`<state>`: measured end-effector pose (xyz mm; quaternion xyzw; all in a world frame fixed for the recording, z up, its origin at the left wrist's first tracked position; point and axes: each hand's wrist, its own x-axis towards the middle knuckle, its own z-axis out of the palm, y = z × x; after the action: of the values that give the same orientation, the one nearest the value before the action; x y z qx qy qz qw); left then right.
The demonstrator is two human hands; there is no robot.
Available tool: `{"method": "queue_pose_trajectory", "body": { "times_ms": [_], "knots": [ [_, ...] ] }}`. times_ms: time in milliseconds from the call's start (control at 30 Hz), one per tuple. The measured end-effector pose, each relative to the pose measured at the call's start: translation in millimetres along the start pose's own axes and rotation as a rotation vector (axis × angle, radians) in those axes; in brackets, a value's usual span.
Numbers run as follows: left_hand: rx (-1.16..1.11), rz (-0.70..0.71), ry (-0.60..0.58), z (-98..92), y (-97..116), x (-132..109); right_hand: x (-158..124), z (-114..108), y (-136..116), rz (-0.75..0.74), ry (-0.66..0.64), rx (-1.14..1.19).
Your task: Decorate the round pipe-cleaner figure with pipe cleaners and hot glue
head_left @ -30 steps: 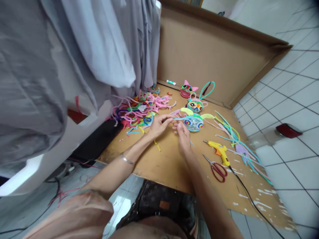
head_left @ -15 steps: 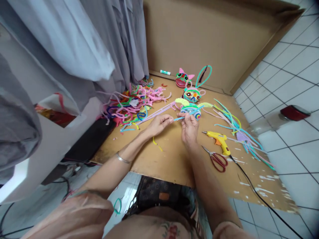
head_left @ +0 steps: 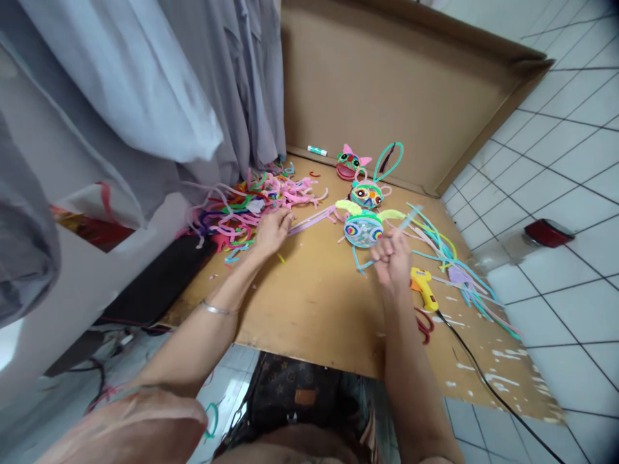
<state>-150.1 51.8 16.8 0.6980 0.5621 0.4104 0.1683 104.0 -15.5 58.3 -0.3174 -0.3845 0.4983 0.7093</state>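
Observation:
My right hand [head_left: 391,258] is closed around a light blue pipe cleaner [head_left: 405,223]; one end points up to the right, and the bent other end hangs out at the left of the fist. Just behind it sits a round pipe-cleaner animal head [head_left: 363,229] with ringed eyes and pale yellow ears. My left hand [head_left: 273,232] is at the right edge of a tangled pile of pipe cleaners [head_left: 242,209], its fingers curled together. Whether anything is between them is hidden. Lilac pipe cleaners [head_left: 312,221] lie by its fingertips.
Two more animal heads, one with round ears [head_left: 366,193] and one red-mouthed [head_left: 350,164], stand behind. A yellow glue gun [head_left: 424,289], partly hidden red-handled scissors [head_left: 424,325] and loose pipe cleaners [head_left: 459,270] lie at right. A glue stick [head_left: 317,151] rests by the cardboard wall [head_left: 377,90].
My hands have moved apart. The left went left to the pile, letting go of the blue pipe cleaner; the right moved right and down with it, uncovering the ringed-eye head.

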Motion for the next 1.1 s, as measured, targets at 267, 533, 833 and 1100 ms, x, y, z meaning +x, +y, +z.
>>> {"method": "queue_pose_trajectory", "body": {
  "times_ms": [267, 533, 833, 1100],
  "knots": [
    [0.136, 0.162, 0.254, 4.3, 5, -5, -18, 21, 23, 0.561, -0.432, -0.154],
    [0.175, 0.638, 0.035, 13.2, 42, -24, -19, 20, 22, 0.592, -0.475, -0.147],
    [0.160, 0.479, 0.034, 5.5, 13, -3, -14, 18, 18, 0.448, -0.300, -0.315],
    [-0.202, 0.365, -0.018, 1.7, 18, -5, -3, 1, 9, 0.185, -0.111, -0.643]
  ]
}}
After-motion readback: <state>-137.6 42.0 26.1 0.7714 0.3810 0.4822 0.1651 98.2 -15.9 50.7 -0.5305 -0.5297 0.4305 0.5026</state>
